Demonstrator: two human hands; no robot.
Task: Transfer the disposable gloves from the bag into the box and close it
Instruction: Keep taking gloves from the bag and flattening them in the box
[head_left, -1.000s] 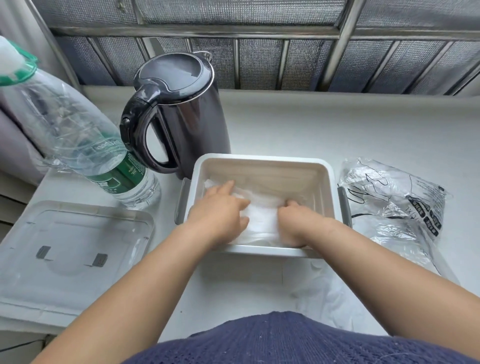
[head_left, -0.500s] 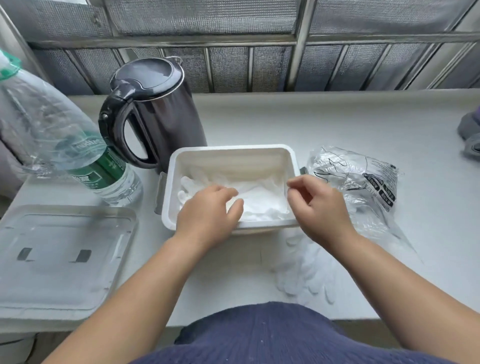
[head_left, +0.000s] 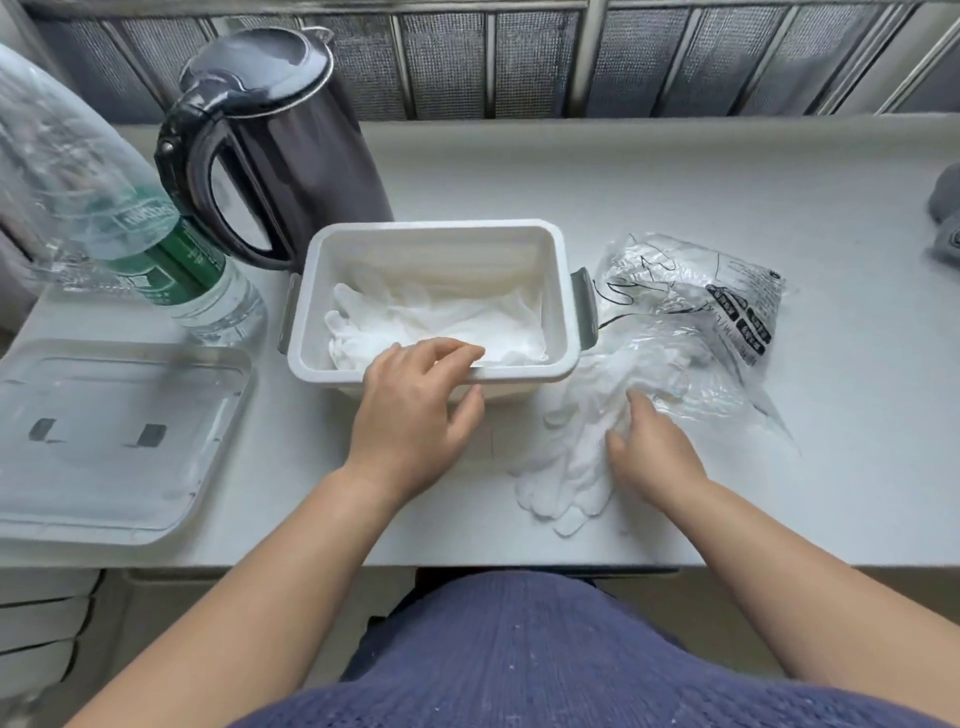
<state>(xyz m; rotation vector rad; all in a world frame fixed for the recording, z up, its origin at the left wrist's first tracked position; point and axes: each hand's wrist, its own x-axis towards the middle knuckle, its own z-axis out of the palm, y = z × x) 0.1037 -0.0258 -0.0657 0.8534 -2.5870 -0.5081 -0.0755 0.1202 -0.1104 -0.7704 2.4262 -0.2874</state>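
- One view only, worn on the head, looking forward and steeply down over the person's lap (head_left: 545, 654) onto the white counter (head_left: 675, 197).
- Close in: both forearms (head_left: 291, 551) reach in from the bottom edge, box (head_left: 436, 231) near centre.
- Wide lens, window grille (head_left: 519, 57) running along the top.

Open white rectangular box (head_left: 436, 229) with grey end latches, upright, floor covered by a crumpled layer of translucent white disposable gloves (head_left: 441, 325). Just off its near right corner, a flattened glove pile (head_left: 566, 467) fanned out from the mouth of a crumpled clear printed bag (head_left: 717, 306) lying beside the box's right end. Clear lid (head_left: 104, 441) flat, well left of the box.
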